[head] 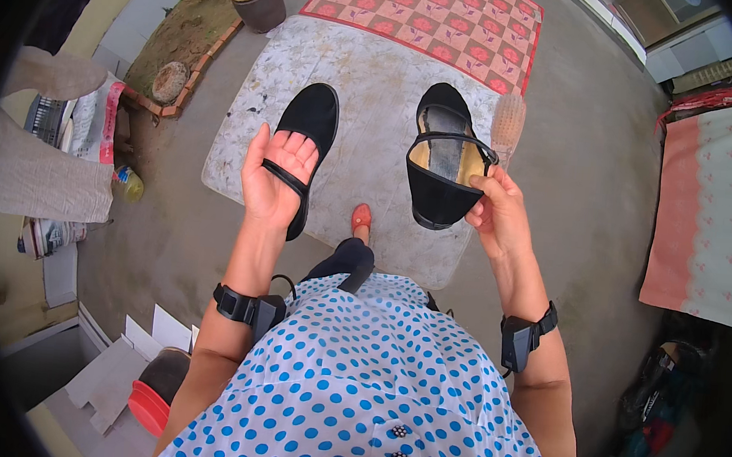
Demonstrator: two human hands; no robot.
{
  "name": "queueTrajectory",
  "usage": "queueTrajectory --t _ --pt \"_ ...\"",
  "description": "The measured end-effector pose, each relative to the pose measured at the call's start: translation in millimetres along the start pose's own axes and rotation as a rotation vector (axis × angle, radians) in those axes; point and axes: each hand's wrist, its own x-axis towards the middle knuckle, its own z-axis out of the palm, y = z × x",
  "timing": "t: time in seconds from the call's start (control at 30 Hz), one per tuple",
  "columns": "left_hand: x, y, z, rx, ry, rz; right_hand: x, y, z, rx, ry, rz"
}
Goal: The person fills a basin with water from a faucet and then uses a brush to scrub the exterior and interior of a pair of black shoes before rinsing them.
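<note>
My left hand (279,176) is palm up, its fingers tucked into the toe of a black Mary Jane shoe (311,109). That shoe's strap crosses my palm, and the shoe rests over the hand. With thumb and fingers, my right hand (500,207) pinches the heel side of a second black Mary Jane shoe (440,199), whose opening faces me. Its tan lining and worn dark insole show, and the strap spans the opening. A translucent bristle brush (508,122) appears just beyond my right hand; whether the hand holds its handle I cannot tell.
A pale, stained mat (373,139) covers the concrete floor, with a red floral mat (434,21) beyond. A dark ceramic pot (259,7) stands by the brick edging (215,49). Cloth-covered things (689,215) line the right side. A red basin (149,407) is at lower left.
</note>
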Motion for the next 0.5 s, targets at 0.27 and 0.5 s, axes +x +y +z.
queueTrajectory --t 0.27,0.5 --pt "142.0 -33.8 88.8 -0.038 0.041 0.002 95.9 -90.0 -2.5 0.008 0.002 -0.076" --pt "113.2 -46.4 81.2 -0.142 0.060 0.251 177.5 -97.4 6.2 -0.211 -0.238 0.069"
